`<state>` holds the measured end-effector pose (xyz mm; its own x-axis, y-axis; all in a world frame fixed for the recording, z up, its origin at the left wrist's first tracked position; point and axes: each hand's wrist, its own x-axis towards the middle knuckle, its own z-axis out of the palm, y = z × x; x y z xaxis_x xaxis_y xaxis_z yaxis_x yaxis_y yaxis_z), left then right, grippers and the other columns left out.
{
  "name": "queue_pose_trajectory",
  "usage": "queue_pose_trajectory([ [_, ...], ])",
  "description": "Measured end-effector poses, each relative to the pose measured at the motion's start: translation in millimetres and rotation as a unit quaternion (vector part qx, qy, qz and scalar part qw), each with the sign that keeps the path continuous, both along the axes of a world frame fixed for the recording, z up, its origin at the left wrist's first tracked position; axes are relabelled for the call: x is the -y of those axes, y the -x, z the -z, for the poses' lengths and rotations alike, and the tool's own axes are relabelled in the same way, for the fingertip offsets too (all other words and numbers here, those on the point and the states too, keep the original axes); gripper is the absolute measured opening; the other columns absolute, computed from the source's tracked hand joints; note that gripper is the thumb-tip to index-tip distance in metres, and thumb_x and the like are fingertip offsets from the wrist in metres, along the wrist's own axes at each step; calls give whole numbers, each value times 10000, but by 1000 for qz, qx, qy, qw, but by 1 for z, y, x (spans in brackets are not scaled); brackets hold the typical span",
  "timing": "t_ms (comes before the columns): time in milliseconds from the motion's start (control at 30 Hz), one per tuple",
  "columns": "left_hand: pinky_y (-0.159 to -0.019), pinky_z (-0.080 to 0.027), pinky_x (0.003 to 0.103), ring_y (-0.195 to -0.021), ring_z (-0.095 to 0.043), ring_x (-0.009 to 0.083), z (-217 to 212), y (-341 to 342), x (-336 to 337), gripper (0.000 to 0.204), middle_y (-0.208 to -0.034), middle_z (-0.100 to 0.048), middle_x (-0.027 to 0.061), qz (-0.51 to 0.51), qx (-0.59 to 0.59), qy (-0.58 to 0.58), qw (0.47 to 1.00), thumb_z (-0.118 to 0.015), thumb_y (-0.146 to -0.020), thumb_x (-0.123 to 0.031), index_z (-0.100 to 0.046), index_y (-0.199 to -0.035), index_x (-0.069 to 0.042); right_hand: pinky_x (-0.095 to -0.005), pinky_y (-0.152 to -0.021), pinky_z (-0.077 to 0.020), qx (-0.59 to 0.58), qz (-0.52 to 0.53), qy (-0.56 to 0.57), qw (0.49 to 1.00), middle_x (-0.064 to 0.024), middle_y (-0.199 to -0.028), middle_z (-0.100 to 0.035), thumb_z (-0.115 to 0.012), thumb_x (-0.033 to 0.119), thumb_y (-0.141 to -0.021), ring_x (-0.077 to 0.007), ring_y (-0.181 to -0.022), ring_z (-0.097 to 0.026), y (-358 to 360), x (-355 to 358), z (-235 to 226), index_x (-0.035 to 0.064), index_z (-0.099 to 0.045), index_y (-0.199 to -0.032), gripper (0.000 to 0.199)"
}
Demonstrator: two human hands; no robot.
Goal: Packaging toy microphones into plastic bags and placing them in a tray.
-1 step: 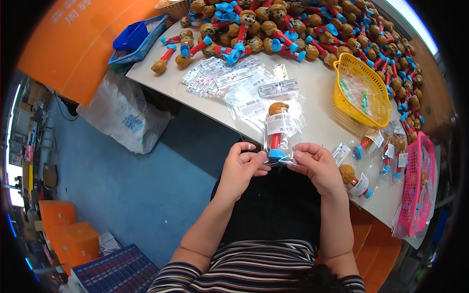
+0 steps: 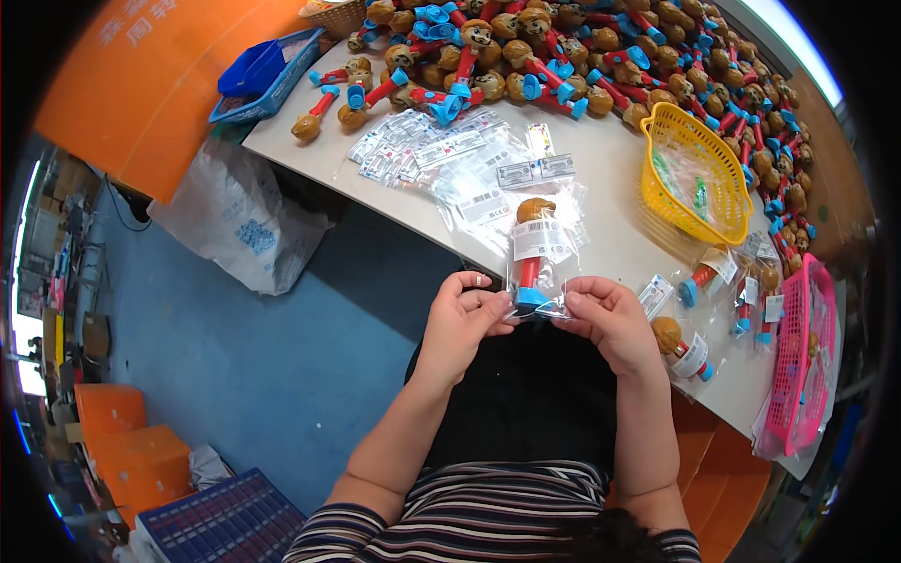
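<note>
At the table's near edge, a clear plastic bag (image 2: 558, 281) holds a toy figure (image 2: 530, 271) with a brown head, red stem and blue foot. A white printed label (image 2: 542, 241) wraps round its upper part. The figure lies head away from me, blue foot toward me. My left hand (image 2: 466, 319) is closed on the bag's near left corner, thumb against fingers. Opposite it, my right hand (image 2: 605, 317) pinches the near right corner. Beyond the bag lie flat clear bags (image 2: 469, 183) and a spread of small printed slips (image 2: 399, 150).
Loose figures (image 2: 563, 56) are heaped across the far side. A yellow basket (image 2: 654, 178) stands at the right, near several bagged figures (image 2: 690, 347) and a pink basket (image 2: 788, 375). Blue trays (image 2: 263, 80) sit at the far left; a white sack (image 2: 225, 216) hangs below them.
</note>
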<state>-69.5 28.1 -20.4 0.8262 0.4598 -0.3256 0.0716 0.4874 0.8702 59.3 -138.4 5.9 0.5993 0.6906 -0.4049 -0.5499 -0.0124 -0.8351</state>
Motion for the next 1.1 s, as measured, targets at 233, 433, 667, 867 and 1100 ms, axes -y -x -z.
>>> queue_pose_trajectory([
  [233, -582, -490, 204, -699, -603, 104, 8, -2, 6, 238, -856, -625, 77, -52, 107, -55, 991, -648, -871, 3, -460, -1009, -43, -268, -717, -575, 32, 21, 26, 999, -17, -849, -642, -629, 106, -906, -91, -753, -631, 5, 6, 5, 9, -615, -976, 120],
  [433, -618, -505, 218, -735, -622, 134, 3, 8, -3, 209, -885, -627, 109, 28, 85, -64, 994, -599, -920, -64, -452, -1063, -26, -245, -674, -556, 53, 6, 31, 998, -3, -826, -620, -626, 105, -904, -69, -736, -608, 5, 17, -3, 11, -604, -976, 120],
  [667, -878, -529, 360, -1018, -634, 236, -18, -11, 7, 455, -1125, -611, 202, 138, 62, 138, 979, -462, -1005, -280, -373, -1319, 37, -259, -879, -461, -46, -91, -126, 987, -72, -948, -647, -576, 130, -892, -133, -914, -616, 6, 33, -8, -14, -603, -1070, 231],
  [867, -917, -501, 347, -1034, -612, 213, -22, -44, 13, 410, -1112, -611, 164, 27, 181, 173, 968, -548, -964, -205, -427, -1300, -1, -302, -837, -510, -55, -58, -172, 982, -213, -1092, -626, -551, 218, -896, -249, -971, -651, 14, 39, -13, 8, -513, -1149, 331],
  [1100, -793, -525, 287, -949, -607, 133, -28, -60, 26, 376, -1040, -602, 71, -140, 200, 121, 962, -666, -900, -118, -465, -1207, -37, -316, -865, -539, 243, 229, -40, 942, -143, -1096, -558, -759, -90, -719, -195, -935, -618, 61, 21, -17, 47, -286, -1409, 848],
])
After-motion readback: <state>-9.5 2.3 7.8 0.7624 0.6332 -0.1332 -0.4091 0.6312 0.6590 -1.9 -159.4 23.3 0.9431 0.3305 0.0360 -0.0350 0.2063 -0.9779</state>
